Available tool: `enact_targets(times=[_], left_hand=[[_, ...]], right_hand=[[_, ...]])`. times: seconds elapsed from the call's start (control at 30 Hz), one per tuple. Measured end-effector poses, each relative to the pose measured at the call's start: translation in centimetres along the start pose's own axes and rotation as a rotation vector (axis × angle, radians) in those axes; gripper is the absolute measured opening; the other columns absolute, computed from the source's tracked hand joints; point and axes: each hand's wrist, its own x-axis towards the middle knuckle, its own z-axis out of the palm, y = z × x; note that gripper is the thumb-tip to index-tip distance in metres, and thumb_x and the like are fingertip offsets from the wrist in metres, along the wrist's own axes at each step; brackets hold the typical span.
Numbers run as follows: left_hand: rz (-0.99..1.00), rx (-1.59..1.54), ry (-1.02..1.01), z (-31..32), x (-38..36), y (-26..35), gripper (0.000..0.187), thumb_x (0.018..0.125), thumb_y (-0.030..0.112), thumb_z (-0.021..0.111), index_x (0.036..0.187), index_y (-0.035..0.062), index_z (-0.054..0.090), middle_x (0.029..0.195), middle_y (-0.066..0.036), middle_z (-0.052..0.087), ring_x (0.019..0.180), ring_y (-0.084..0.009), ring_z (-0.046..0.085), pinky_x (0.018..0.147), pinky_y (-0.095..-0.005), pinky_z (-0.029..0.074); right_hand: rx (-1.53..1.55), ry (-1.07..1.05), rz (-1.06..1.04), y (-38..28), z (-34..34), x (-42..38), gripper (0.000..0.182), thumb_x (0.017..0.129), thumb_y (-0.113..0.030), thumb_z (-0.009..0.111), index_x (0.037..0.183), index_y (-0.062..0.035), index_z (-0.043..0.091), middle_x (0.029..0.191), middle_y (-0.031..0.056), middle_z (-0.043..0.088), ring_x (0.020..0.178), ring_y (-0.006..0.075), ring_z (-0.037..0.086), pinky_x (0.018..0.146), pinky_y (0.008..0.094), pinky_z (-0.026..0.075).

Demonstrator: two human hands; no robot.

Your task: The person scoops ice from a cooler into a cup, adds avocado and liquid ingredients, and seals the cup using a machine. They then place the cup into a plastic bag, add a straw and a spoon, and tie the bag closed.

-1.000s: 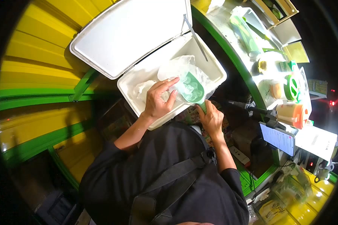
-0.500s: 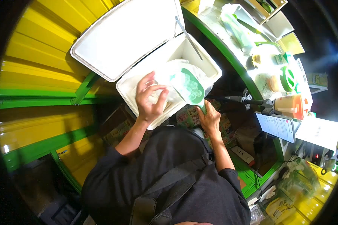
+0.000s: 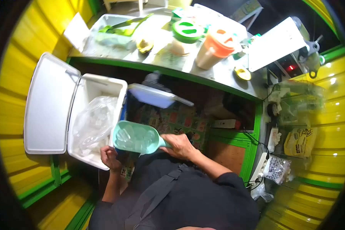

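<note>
My right hand (image 3: 180,146) grips the handle of a mint-green scoop (image 3: 157,140), held level in front of my body. Clear ice cubes (image 3: 132,138) fill its bowl. Just left of the scoop's front end is my left hand (image 3: 110,158), its fingers curled in and nothing visible in them. It is beside the near corner of a white cooler box (image 3: 123,85), whose lid (image 3: 51,111) stands open to the left. Inside the cooler lies a clear plastic bag (image 3: 94,122) of ice.
A counter (image 3: 161,53) runs across the back. On it are a green-lidded jar (image 3: 186,36), an orange-lidded pitcher (image 3: 216,48), avocado halves (image 3: 242,73) and a clear bin (image 3: 111,38). A blurred phone (image 3: 151,96) hangs below the counter edge. Bags (image 3: 278,168) line the right wall.
My view has turned right towards the counter. The loaded scoop has come out from over the cooler. My left hand has dropped away from the cooler's opening, and its fingers have curled.
</note>
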Motion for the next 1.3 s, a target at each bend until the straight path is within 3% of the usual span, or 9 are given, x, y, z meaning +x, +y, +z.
enact_targets(times=[0.17,0.23,0.27,0.37,0.5,0.63,0.73,0.9,1.3], left_hand=[[-0.329,0.040,-0.443,11.2,-5.9,-0.4,0.028,0.108,0.029,0.060,0.100,0.0028,0.064,0.073,0.003,0.060,0.066,-0.0063,0.054,0.060,-0.0247,0.043],[-0.280,0.120,-0.487,18.4,-6.4,3.1,0.020,0.103,0.022,0.064,0.103,0.0020,0.067,0.081,-0.002,0.066,0.078,-0.0098,0.064,0.069,-0.0281,0.049],[-0.075,0.157,-0.471,22.1,-7.0,2.9,0.016,0.099,0.014,0.065,0.108,0.0006,0.068,0.090,-0.005,0.068,0.087,-0.0130,0.067,0.078,-0.0296,0.052],[-0.198,-0.037,-0.504,32.6,-6.8,4.9,0.020,0.092,0.004,0.069,0.111,-0.0008,0.066,0.103,-0.006,0.070,0.099,-0.0159,0.068,0.091,-0.0300,0.054],[-0.139,-0.254,-0.460,47.1,-4.1,7.9,0.040,0.091,0.019,0.083,0.124,0.0038,0.065,0.121,-0.009,0.070,0.114,-0.0204,0.067,0.103,-0.0356,0.053],[-0.055,-0.159,-0.419,58.4,0.5,8.5,0.083,0.089,0.023,0.087,0.154,-0.0019,0.043,0.155,-0.024,0.049,0.146,-0.0327,0.049,0.121,-0.0462,0.042],[0.039,0.052,-0.343,65.3,4.5,8.0,0.091,0.085,0.027,0.090,0.155,-0.0021,0.039,0.157,-0.028,0.045,0.146,-0.0349,0.047,0.121,-0.0472,0.040],[0.195,0.181,-0.146,73.6,10.4,3.7,0.079,0.087,0.033,0.086,0.147,-0.0024,0.049,0.143,-0.025,0.058,0.130,-0.0356,0.059,0.110,-0.0474,0.049],[-0.061,-0.178,-0.339,76.9,14.9,-0.5,0.088,0.070,0.037,0.097,0.139,-0.0011,0.057,0.133,-0.022,0.062,0.127,-0.0383,0.059,0.109,-0.0503,0.047]], right_hand=[[-0.007,0.066,0.105,3.1,-9.4,-9.6,0.042,0.087,-0.023,0.085,0.120,-0.0053,0.066,0.095,0.0109,0.072,0.075,0.0310,0.073,0.063,0.0395,0.059],[-0.074,0.182,0.167,4.8,-13.6,-13.1,0.042,0.086,-0.022,0.086,0.120,-0.0054,0.067,0.093,0.0120,0.072,0.074,0.0309,0.073,0.064,0.0402,0.059],[-0.097,0.186,0.194,5.6,-15.9,-14.5,0.042,0.086,-0.022,0.086,0.120,-0.0055,0.068,0.092,0.0126,0.073,0.074,0.0311,0.073,0.065,0.0403,0.059],[-0.189,0.215,0.319,6.9,-22.5,-18.0,0.041,0.085,-0.019,0.085,0.120,-0.0083,0.067,0.093,0.0141,0.072,0.076,0.0339,0.073,0.066,0.0413,0.059],[-0.320,0.322,0.449,8.5,-28.9,-20.8,0.044,0.085,-0.020,0.085,0.123,-0.0083,0.066,0.103,0.0173,0.075,0.086,0.0396,0.074,0.072,0.0452,0.059],[-0.355,0.394,0.520,11.1,-32.2,-22.0,0.045,0.089,-0.024,0.084,0.124,-0.0018,0.067,0.103,0.0214,0.075,0.088,0.0429,0.073,0.072,0.0469,0.058],[-0.403,0.475,0.549,12.8,-34.3,-21.2,0.041,0.091,-0.024,0.082,0.122,-0.0016,0.067,0.097,0.0220,0.074,0.084,0.0446,0.072,0.070,0.0483,0.056],[-0.443,0.534,0.568,16.7,-36.5,-17.9,0.039,0.093,-0.027,0.081,0.121,-0.0035,0.068,0.093,0.0207,0.073,0.081,0.0450,0.071,0.068,0.0486,0.055],[-0.487,0.441,0.517,26.4,-40.2,-7.4,0.039,0.095,-0.026,0.078,0.124,-0.0045,0.066,0.099,0.0216,0.074,0.084,0.0462,0.071,0.070,0.0502,0.055]])
